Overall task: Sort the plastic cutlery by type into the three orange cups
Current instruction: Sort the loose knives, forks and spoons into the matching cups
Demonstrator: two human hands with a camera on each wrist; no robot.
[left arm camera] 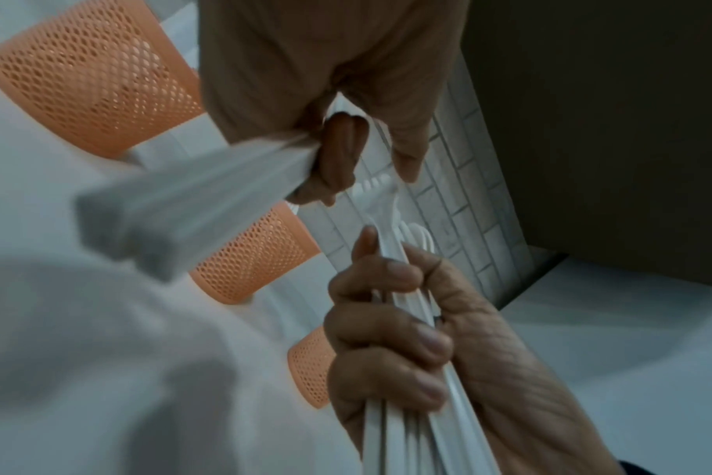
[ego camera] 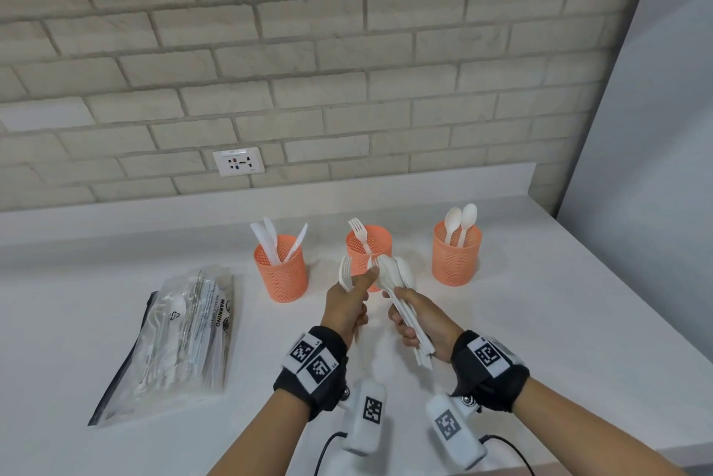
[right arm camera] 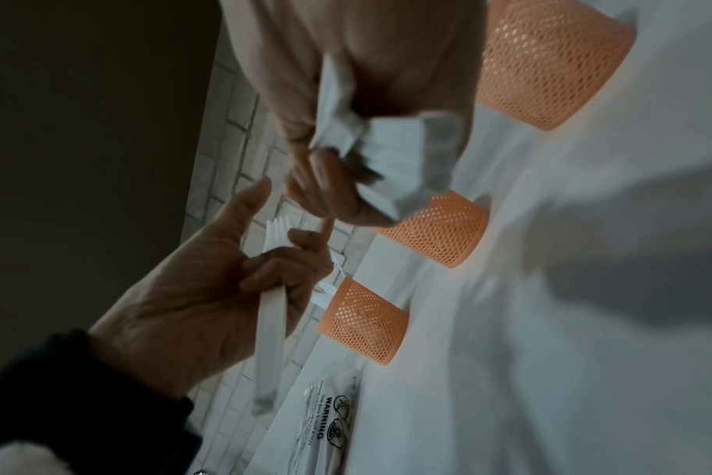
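Observation:
Three orange mesh cups stand in a row: the left cup point(ego camera: 281, 267) holds knives, the middle cup point(ego camera: 368, 244) a fork, the right cup point(ego camera: 456, 253) two spoons. In front of the middle cup, my left hand point(ego camera: 357, 284) grips white forks point(ego camera: 344, 273), tines up, and its thumb reaches across to the bundle. My right hand point(ego camera: 401, 302) grips that bundle of white cutlery point(ego camera: 397, 279), spoon heads on top. The right wrist view shows the forks point(right arm camera: 271, 321) in the left hand's curled fingers. The left wrist view shows the bundle point(left arm camera: 403, 417) in the right fist.
A clear zip bag point(ego camera: 181, 336) with more cutlery lies flat on the white counter point(ego camera: 540, 321), left of the hands. A brick wall with a socket point(ego camera: 238, 161) runs behind the cups. The counter's edge is at the right.

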